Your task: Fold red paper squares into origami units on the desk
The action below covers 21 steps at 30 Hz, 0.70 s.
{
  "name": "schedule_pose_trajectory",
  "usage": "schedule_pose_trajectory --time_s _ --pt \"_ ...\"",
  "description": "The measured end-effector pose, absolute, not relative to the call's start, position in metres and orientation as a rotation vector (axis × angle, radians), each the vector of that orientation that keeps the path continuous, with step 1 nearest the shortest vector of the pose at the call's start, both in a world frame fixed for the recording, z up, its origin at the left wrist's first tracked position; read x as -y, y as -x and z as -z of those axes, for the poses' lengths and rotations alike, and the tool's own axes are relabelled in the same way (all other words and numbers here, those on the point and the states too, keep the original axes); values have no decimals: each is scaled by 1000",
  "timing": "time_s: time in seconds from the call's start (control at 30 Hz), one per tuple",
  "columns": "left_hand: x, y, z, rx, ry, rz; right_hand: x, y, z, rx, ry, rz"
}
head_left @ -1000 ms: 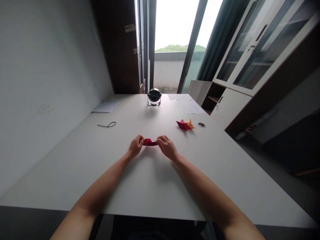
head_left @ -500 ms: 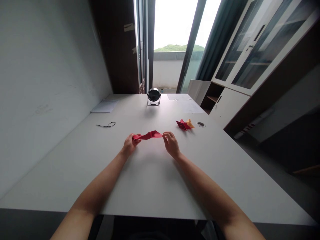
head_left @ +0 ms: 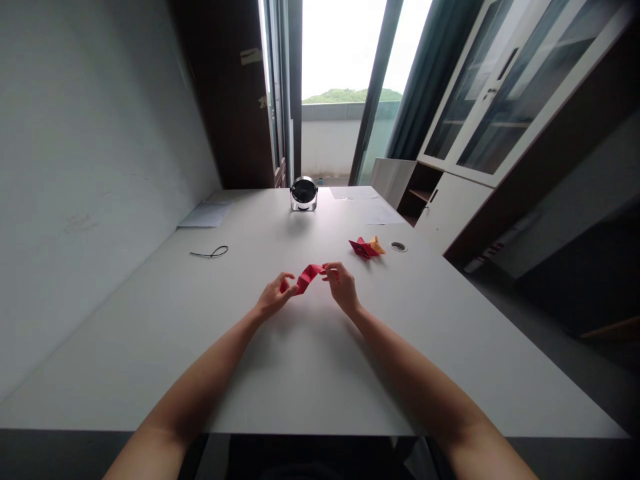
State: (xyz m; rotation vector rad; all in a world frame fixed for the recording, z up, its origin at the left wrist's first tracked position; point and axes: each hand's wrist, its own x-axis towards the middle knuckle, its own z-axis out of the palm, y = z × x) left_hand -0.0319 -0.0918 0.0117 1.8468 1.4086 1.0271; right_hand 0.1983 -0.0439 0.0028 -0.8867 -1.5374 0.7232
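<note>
A folded piece of red paper (head_left: pixel 308 276) is held just above the white table (head_left: pixel 300 360) between both hands. My left hand (head_left: pixel 275 297) pinches its lower left end, thumb and fingers closed on it. My right hand (head_left: pixel 341 285) pinches its upper right end. The paper slants up from left to right between them.
Two finished folded paper shapes, one red (head_left: pixel 361 247) and one orange (head_left: pixel 377 245), lie to the right beyond my hands, beside a round cable hole (head_left: pixel 399 247). A small desk fan (head_left: pixel 303 194) stands at the back. A black cable tie (head_left: pixel 210 253) and paper sheets (head_left: pixel 204 215) lie at the left.
The paper was bunched short between my hands, then pulled out long, and now my hands have come closer again with the paper slanted.
</note>
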Motion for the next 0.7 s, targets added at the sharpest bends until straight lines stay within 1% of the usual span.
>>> schedule_pose_trajectory --time_s 0.13,0.23,0.33,0.57,0.7 --pt "96 28 -13 -1591 -2163 -892 49 -195 -6 1571 862 -682" --pt "98 25 -15 -1695 -2285 -909 57 -190 -9 1635 824 -671" --pt "100 21 -17 -1710 -2345 -911 66 -184 -13 1712 786 -650" --pt "109 9 -20 -1714 -2379 -764 78 -179 -21 1869 797 -479" --pt "114 2 -21 -1761 -2398 -740 80 -179 -22 1920 798 -417"
